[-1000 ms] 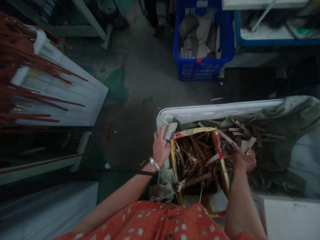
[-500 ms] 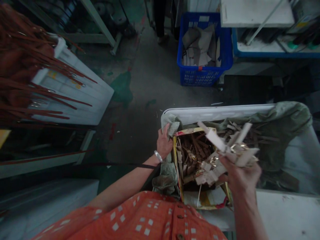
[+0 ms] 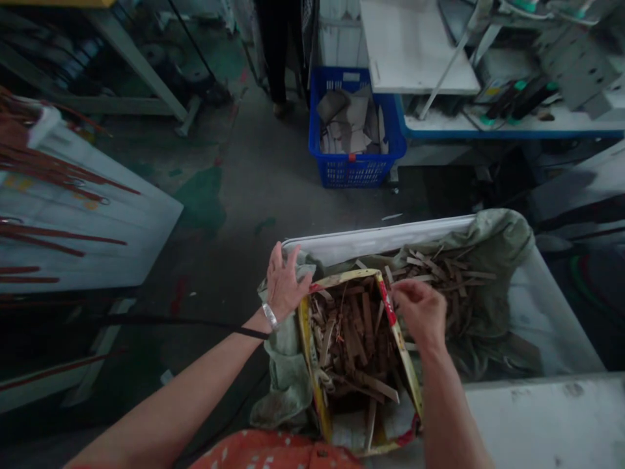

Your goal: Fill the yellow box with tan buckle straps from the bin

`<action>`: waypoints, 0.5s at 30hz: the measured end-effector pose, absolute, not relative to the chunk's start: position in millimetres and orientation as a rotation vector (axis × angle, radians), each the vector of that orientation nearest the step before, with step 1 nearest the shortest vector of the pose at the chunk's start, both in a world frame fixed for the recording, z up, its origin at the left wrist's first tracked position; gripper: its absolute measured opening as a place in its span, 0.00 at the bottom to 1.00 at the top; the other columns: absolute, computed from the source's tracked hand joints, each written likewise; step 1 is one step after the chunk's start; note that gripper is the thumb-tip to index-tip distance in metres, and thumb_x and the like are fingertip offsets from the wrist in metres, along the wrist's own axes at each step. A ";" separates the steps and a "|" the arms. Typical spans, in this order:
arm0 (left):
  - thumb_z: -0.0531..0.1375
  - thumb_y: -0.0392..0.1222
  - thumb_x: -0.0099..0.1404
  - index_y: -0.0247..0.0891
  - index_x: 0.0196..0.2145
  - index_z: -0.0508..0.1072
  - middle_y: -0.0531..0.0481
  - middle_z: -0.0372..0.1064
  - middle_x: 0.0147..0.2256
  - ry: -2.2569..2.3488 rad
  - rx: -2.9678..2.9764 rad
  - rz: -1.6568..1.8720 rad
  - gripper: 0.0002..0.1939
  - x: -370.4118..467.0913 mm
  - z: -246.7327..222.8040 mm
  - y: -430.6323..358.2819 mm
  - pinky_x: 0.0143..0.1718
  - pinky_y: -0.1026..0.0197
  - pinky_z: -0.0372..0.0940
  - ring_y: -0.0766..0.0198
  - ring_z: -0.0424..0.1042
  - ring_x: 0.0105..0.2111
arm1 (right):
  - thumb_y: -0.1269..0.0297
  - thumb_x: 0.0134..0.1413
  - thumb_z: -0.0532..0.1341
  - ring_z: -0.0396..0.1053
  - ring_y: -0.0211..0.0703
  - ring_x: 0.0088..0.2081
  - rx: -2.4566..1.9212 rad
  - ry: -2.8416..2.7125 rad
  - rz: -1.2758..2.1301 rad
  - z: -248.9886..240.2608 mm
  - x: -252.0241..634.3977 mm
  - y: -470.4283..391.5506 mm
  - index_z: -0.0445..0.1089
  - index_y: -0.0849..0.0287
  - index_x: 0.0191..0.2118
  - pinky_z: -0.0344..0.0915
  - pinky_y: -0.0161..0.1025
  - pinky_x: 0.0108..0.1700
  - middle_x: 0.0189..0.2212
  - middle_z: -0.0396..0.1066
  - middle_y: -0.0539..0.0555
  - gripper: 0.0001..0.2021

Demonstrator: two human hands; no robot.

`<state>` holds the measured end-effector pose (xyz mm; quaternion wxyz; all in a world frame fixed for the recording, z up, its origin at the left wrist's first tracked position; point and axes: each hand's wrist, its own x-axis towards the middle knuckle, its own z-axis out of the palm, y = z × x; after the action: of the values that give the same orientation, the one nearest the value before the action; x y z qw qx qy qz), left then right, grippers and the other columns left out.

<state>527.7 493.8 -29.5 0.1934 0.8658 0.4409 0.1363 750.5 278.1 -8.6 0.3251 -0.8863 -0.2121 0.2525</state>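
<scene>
Right hand (image 3: 420, 311) hovers curled and holding nothing over the yellow box's (image 3: 312, 345) right wall; scrap strips (image 3: 356, 332) lie just left below it, lengthwise toward me. Left hand (image 3: 283, 283), fingers spread, rests on green cloth (image 3: 286, 371). Beyond, blue crate (image 3: 356, 166).

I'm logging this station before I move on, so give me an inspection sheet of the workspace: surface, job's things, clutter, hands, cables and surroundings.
Surface: white table, marked and scuffed.
Job's things: yellow box full of brown strips; more strips on the green sack in the white bin.
Clutter: grey cloth hanging beside the box.
Hands: left hand spread open on the cloth at the box's corner; right hand over the box's red-marked edge, grip unclear.
Cables: black cord running under the left wrist.
Surroundings: blue basket of grey pieces; red strips on a white board; a person's legs beyond.
</scene>
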 end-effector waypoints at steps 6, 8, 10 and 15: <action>0.59 0.44 0.57 0.36 0.60 0.63 0.36 0.47 0.65 1.301 2.502 0.382 0.32 534.0 -37.3 503.1 0.64 0.43 0.54 0.43 0.47 0.65 | 0.65 0.44 0.64 0.56 0.74 0.60 -2.901 -0.100 0.403 -71.1 894.8 268.3 0.46 0.77 0.66 0.59 0.66 0.55 0.59 0.52 0.85 0.45; 0.58 0.44 0.58 0.36 0.59 0.64 0.37 0.49 0.64 1.300 2.532 0.394 0.31 530.9 -38.4 505.2 0.64 0.44 0.54 0.44 0.50 0.64 | 0.65 0.35 0.69 0.48 0.74 0.64 -3.002 -0.259 0.536 -105.6 912.7 255.7 0.50 0.68 0.66 0.53 0.69 0.57 0.62 0.50 0.79 0.50; 0.57 0.45 0.59 0.37 0.58 0.64 0.38 0.51 0.63 1.308 2.560 0.395 0.29 529.0 -38.8 506.6 0.63 0.44 0.55 0.44 0.52 0.63 | 0.62 0.35 0.70 0.35 0.66 0.68 -3.065 -0.517 0.579 -134.4 924.4 243.3 0.52 0.60 0.67 0.44 0.66 0.63 0.67 0.41 0.70 0.49; 0.56 0.45 0.59 0.36 0.57 0.64 0.38 0.52 0.61 1.324 2.610 0.366 0.28 528.4 -38.4 509.2 0.63 0.44 0.55 0.44 0.54 0.62 | 0.55 0.41 0.68 0.21 0.59 0.69 -3.102 -0.968 0.587 -176.2 964.3 235.0 0.48 0.61 0.68 0.31 0.62 0.65 0.69 0.33 0.66 0.48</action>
<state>528.4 509.2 -38.4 0.0960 0.8809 0.4468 0.1234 964.3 235.0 -176.2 -0.0802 -0.9364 -0.2922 0.1772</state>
